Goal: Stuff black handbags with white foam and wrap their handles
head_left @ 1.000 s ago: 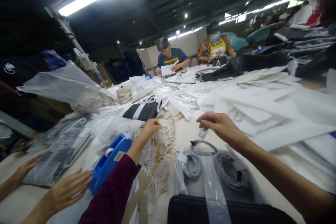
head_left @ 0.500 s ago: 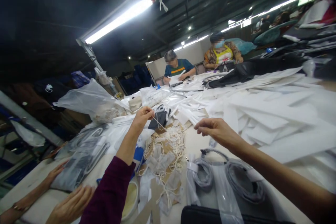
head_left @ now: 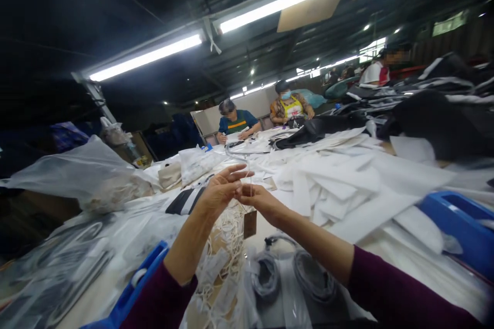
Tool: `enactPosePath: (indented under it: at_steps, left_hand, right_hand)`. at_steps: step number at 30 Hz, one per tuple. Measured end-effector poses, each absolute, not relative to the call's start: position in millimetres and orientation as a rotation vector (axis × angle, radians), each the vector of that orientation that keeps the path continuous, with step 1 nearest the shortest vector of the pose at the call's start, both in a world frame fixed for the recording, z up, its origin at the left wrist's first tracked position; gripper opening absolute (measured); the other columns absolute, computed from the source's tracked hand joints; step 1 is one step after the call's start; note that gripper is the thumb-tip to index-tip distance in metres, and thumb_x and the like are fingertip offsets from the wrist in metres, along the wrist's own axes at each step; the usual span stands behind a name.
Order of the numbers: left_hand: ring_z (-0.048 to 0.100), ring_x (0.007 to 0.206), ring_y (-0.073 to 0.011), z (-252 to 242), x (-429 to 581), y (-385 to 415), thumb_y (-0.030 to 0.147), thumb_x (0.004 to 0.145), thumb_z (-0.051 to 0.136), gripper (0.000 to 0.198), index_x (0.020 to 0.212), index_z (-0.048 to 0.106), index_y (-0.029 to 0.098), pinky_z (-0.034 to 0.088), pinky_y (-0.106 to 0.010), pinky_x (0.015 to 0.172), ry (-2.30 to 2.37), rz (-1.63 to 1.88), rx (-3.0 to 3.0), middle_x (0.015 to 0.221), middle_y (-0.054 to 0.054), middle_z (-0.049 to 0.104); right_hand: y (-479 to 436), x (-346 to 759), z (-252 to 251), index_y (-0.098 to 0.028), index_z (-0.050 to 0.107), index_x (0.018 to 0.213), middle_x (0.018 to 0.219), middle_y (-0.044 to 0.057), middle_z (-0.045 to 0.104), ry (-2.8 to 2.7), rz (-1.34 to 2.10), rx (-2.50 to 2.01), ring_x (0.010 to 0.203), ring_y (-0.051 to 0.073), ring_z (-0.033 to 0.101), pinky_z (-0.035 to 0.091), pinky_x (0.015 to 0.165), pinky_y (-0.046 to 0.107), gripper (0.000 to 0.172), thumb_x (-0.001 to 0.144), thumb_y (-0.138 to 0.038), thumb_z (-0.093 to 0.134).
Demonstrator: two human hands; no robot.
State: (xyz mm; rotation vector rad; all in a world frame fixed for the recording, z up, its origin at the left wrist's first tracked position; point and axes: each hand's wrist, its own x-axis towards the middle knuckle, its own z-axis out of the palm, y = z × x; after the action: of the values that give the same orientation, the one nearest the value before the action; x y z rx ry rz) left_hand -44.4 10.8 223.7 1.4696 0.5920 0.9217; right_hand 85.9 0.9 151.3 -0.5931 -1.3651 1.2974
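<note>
A small brown hang tag [head_left: 250, 224] dangles on a thin pale string [head_left: 251, 185] above the worktable. My left hand [head_left: 221, 189] pinches the string between thumb and fingers, its other fingers stretched forward. Touching it from the right, my right hand [head_left: 263, 201] has its fingertips closed at the same string. The exact grip point is partly hidden where the fingers meet. Beneath my hands lies a heap of corded tags [head_left: 222, 267] in pale wrappers. Close to me is a grey bag [head_left: 283, 298] with its coiled handles [head_left: 314, 277] wrapped in plastic.
White sheet pieces [head_left: 347, 180] pile up on the right, near a blue bin [head_left: 459, 231]. Another blue container [head_left: 141, 282] stands front left beside plastic-wrapped items [head_left: 73, 262]. A clear plastic bag [head_left: 85, 169] sits back left. Two people [head_left: 237, 122] work across the table.
My hands have come together over the table, having been apart. The tag now hangs below them. The view has swung right, and the co-worker's hands at lower left are out of sight.
</note>
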Motion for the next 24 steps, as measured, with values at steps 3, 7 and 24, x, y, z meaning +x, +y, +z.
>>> enactPosePath:
  at_steps: [3, 7, 24]
  left_hand:
    - [0.048, 0.055, -0.0026, 222, -29, 4, 0.01, 0.066, 0.068, 0.053, 0.118, 0.061, 0.017, 0.043, -0.019, 0.053, 0.497, 0.949, 1.47, 0.127, -0.014, 0.058]
    - [0.053, 0.061, -0.0068, 208, -8, -1, 0.011, 0.07, 0.067, 0.054, 0.123, 0.059, 0.016, 0.046, -0.021, 0.064, 0.424, 1.031, 1.422, 0.088, -0.005, 0.069]
    - [0.062, 0.092, -0.0144, 156, 47, -14, 0.003, 0.072, 0.061, 0.029, 0.099, 0.07, 0.01, 0.044, -0.029, 0.098, 0.227, 1.176, 0.848, 0.105, -0.007, 0.067]
  right_hand:
    - [-7, 106, 142, -0.014, 0.064, 0.077, 0.07, 0.002, 0.064, -1.294, 1.407, -0.532, 0.069, 0.013, 0.055, 0.04, 0.07, 0.026, 0.035, 0.076, -0.049, 0.067]
    - [-13, 139, 133, -0.014, 0.066, 0.078, 0.069, 0.0, 0.063, -1.156, 1.41, -0.58, 0.056, 0.009, 0.051, 0.038, 0.06, 0.023, 0.033, 0.07, -0.045, 0.074]
    - [-25, 219, 115, -0.012, 0.068, 0.078, 0.053, -0.004, 0.054, -0.981, 1.446, -0.759, 0.038, 0.001, 0.033, 0.035, 0.045, 0.019, 0.029, 0.065, -0.035, 0.08]
